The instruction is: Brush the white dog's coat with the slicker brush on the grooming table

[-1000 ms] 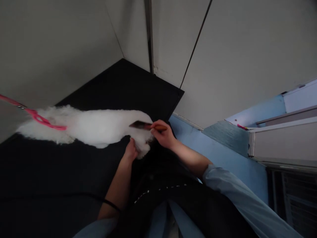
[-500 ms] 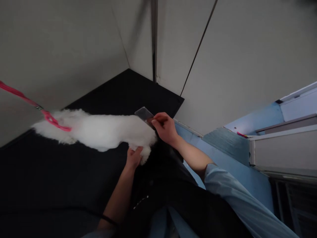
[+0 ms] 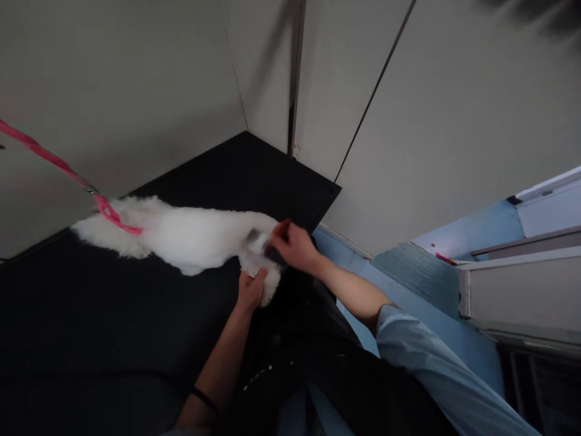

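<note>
A white fluffy dog [image 3: 200, 236] stands on a black table [image 3: 254, 169], its head end to the left with a pink loop [image 3: 111, 215] around its neck. My left hand [image 3: 252, 289] is closed around one of the dog's hind legs, near the fluffy lower part [image 3: 271, 284]. My right hand [image 3: 297, 245] grips a flat grey comb [image 3: 257, 239], smeared by motion, whose teeth lie against or just over the thigh above that leg. Fine details of the comb are too blurred to make out.
The pink cord [image 3: 45, 151] runs from the loop to the upper left. Grey panels [image 3: 136, 79] rise behind the table. A black cable [image 3: 113, 374] crosses the table's near part. To the right are a grey-blue board [image 3: 420, 275] and a pale cabinet [image 3: 521, 278].
My right hand has brought the comb down and slightly left, from the dog's rump to its thigh. My left hand keeps its hold on the leg. The view has shifted a little.
</note>
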A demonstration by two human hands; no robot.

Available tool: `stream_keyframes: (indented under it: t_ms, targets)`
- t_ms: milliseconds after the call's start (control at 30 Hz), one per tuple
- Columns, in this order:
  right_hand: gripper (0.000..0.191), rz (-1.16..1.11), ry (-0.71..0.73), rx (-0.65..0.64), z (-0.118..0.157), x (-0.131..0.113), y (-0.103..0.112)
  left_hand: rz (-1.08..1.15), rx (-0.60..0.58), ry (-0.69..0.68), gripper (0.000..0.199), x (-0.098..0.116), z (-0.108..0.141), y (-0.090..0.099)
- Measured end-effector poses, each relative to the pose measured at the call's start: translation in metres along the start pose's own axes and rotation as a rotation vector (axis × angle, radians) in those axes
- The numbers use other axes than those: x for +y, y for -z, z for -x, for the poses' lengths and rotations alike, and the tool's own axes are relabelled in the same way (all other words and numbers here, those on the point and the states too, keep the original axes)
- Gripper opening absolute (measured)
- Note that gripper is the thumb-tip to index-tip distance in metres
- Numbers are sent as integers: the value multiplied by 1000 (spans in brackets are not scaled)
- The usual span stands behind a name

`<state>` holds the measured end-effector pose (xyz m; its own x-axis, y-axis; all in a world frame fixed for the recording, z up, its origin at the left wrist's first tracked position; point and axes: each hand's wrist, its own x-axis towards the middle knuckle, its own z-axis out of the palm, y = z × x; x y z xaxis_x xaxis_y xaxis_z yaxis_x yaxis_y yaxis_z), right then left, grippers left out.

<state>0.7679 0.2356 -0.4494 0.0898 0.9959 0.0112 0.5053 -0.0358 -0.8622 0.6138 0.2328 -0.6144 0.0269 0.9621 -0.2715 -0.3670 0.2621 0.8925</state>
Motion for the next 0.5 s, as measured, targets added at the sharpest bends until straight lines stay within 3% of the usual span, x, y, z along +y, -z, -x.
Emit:
stream_keyframes:
  t_ms: [67,100,200,233,333,367,500]
  targets:
    - [8,-31,34,165,0,-1,2,-40,37,-61,41,0,2,-1]
    - [9,-41,69,141,1,-1,2,-47,32,-57,40,1,3,-2]
    - [8,-5,88,-151,3,-1,-1,-18,18,-14,37,3,5,-4]
    - [9,10,64,-162,3,-1,-1,-2,19,-5,38,4,5,-5]
    - [9,4,30,74,4,-1,-2,1,41,-4,40,8,6,-6]
    - [11,-5,55,88,5,-1,-3,-9,40,-8,40,10,6,-6]
    - [10,14,69,-166,4,-2,-5,5,9,2,40,15,7,-7]
